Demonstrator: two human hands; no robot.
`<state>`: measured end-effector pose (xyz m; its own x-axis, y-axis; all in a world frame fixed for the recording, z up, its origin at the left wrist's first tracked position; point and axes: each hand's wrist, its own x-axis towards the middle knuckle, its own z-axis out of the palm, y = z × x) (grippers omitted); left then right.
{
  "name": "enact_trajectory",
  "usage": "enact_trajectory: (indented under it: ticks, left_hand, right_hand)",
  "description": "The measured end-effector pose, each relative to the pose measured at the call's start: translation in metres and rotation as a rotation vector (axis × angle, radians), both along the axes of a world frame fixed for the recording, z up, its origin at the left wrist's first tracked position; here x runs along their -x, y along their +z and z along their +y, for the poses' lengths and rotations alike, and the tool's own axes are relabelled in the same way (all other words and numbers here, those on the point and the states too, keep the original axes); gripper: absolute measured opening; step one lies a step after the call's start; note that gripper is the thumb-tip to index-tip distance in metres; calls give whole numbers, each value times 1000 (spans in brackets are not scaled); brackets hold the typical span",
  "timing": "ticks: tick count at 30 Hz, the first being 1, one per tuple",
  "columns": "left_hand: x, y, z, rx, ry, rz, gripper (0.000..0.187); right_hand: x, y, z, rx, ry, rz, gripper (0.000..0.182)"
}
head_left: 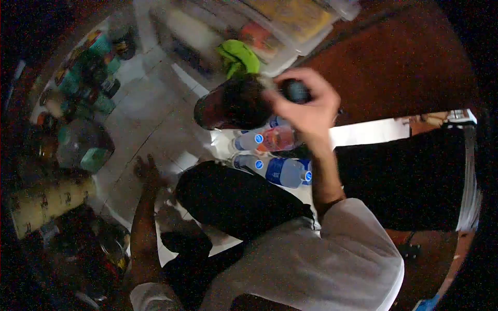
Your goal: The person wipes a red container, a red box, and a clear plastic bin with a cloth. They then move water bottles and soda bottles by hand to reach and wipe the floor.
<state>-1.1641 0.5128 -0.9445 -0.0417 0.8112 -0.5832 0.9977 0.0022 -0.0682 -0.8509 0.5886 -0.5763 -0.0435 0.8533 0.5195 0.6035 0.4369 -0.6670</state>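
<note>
My right hand (314, 103) is wrapped around the cap end of a large dark bottle (233, 103), raised and lying nearly sideways. The dark round cap (296, 91) shows between thumb and fingers. Motion blurs the bottle, so its label and contents cannot be read. Below it are several clear water bottles (284, 172) with blue labels and a bottle with a pink-red label (277, 139). My left hand (148, 171) hangs over the tiled floor, its fingers spread and nothing in them.
Left of me stand a large clear jug (85, 145), several green-labelled containers (96, 78) and a yellow patterned package (54, 202). Clear plastic bins (290, 26) and a bright green item (239, 57) lie ahead. A brown wooden panel (394, 67) rises at the right.
</note>
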Motion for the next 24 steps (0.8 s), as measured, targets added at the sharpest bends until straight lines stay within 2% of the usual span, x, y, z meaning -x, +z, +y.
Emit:
enact_trajectory:
  ticks: [1, 3, 5, 8, 9, 10, 11, 12, 13, 14, 16, 18, 20, 21, 24]
  left_hand:
    - [2, -10, 0, 9, -28, 10, 134]
    - [5, -12, 0, 16, -62, 21, 133]
    - [2, -12, -1, -22, -4, 13, 133]
    - [5, -17, -2, -100, 58, -25, 134]
    - [9, -21, -3, -97, 47, -28, 134]
    - [11, -28, -8, -202, 50, -97, 135]
    - [11, -35, -11, -303, 50, -167, 135]
    - [10, -33, -9, -294, 31, -167, 135]
    - [9, -32, -12, -225, 64, -83, 135]
    - [7, -32, -15, -158, 97, 2, 134]
    - [9, -35, -15, -123, 80, -12, 134]
    - [15, -39, -13, -92, 65, -18, 133]
    - [24, -40, -11, -118, -38, -31, 131]
    - [26, -38, -11, -115, -40, -22, 131]
    - [18, -30, -17, -89, -52, 60, 114]
  right_hand:
    - [-11, 29, -13, -14, -59, -57, 24]
    - [-37, 72, -38, -11, -260, 59, 24]
    - [-80, 105, -52, -189, -356, 75, 16]
    - [-131, 135, -72, -360, -473, 109, 19]
    - [-147, 140, -79, -348, -551, 192, 21]
    - [-146, 144, -92, -299, -513, 202, 20]
    - [-143, 139, -99, -389, -532, 98, 19]
    - [-133, 131, -99, -469, -554, -6, 18]
    - [-138, 122, -95, -478, -713, -31, 17]
    - [-155, 110, -92, -477, -647, -19, 17]
    - [-181, 89, -90, -455, -664, -153, 17]
    - [-207, 64, -84, -333, -695, -114, 16]
    - [-280, 27, -72, -303, -724, -152, 17]
    - [-294, 11, -65, -227, -819, -187, 18]
    - [-339, -45, -53, -74, -949, -248, 23]
